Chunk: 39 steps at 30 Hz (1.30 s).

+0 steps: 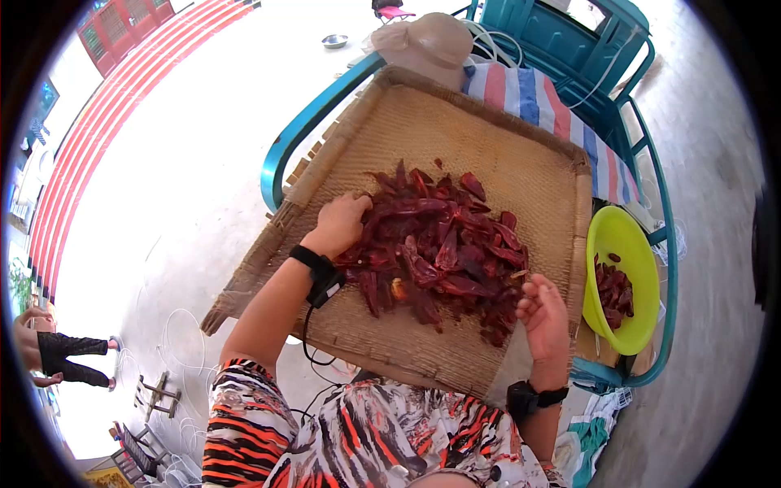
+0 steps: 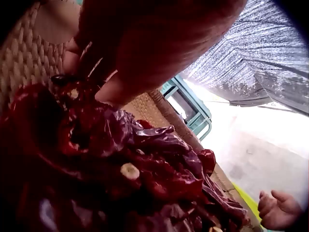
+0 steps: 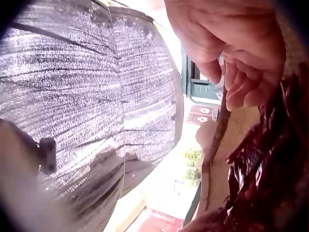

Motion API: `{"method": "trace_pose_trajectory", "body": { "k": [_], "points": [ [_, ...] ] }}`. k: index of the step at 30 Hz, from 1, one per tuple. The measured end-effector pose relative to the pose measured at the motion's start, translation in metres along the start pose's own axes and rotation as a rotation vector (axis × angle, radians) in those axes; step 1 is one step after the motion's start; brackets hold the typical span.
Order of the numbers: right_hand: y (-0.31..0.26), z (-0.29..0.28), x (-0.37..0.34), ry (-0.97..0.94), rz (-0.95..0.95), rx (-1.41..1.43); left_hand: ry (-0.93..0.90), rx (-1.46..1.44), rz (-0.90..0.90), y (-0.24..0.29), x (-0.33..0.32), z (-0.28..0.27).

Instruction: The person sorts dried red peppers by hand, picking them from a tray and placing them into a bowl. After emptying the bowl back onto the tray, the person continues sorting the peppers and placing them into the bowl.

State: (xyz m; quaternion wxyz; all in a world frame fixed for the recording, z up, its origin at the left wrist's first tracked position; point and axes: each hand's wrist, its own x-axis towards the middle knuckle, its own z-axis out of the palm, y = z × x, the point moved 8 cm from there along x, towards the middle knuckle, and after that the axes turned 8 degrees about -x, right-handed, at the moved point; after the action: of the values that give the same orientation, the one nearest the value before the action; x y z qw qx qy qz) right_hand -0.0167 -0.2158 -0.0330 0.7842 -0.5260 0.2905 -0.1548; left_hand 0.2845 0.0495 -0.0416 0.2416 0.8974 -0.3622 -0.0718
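Observation:
A heap of dried red chili peppers (image 1: 443, 244) lies on a woven bamboo tray (image 1: 504, 175). At the heap's upper left, my left hand (image 1: 342, 224) reaches in among them. In the left wrist view, its thumb and fingers (image 2: 110, 92) come together on a dark red chili pepper (image 2: 72, 118), partly hidden under the hand. My right hand (image 1: 545, 317) hovers at the heap's right edge, palm up, its fingers loosely bent. The right wrist view shows nothing between those fingers (image 3: 253, 94). Pale cut stem ends (image 2: 129, 171) show among the peppers.
A yellow-green basin (image 1: 598, 236) holding more red peppers stands right of the tray. The tray rests on a teal metal-framed cart (image 1: 281, 154). A hat (image 1: 431, 45) and striped cloth (image 1: 517, 89) lie beyond it. Another person (image 1: 73, 358) is at far left.

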Motion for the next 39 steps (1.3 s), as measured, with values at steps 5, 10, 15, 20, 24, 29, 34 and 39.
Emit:
{"method": "trace_pose_trajectory", "body": {
  "k": [5,10,15,20,24,29,34,39],
  "points": [
    [-0.003,0.063,0.001,-0.222,0.026,-0.377,0.179,0.047,0.023,0.041,-0.014,-0.044],
    [-0.01,0.118,0.005,-0.33,-0.224,-0.646,0.084,-0.242,0.14,0.103,-0.048,-0.048],
    [0.015,0.136,0.005,-0.382,-0.148,-0.654,-0.007,-0.455,0.214,0.125,-0.075,-0.013],
    [0.014,0.077,0.014,-0.275,-0.036,-0.683,-0.024,-0.544,0.149,0.113,-0.084,-0.012],
    [-0.032,-0.016,0.011,0.173,-0.144,-0.326,-0.013,-0.628,0.177,0.114,-0.085,-0.013],
    [-0.028,-0.037,0.003,0.169,-0.226,-0.15,-0.222,-0.708,0.149,0.146,-0.088,0.002],
    [-0.011,0.094,-0.03,-0.284,-0.22,-0.764,-0.232,-0.711,0.349,0.177,-0.085,0.012],
    [-0.011,0.07,-0.02,-0.213,-0.212,-0.92,0.005,-0.499,0.347,0.152,-0.075,0.004]
  ]
}}
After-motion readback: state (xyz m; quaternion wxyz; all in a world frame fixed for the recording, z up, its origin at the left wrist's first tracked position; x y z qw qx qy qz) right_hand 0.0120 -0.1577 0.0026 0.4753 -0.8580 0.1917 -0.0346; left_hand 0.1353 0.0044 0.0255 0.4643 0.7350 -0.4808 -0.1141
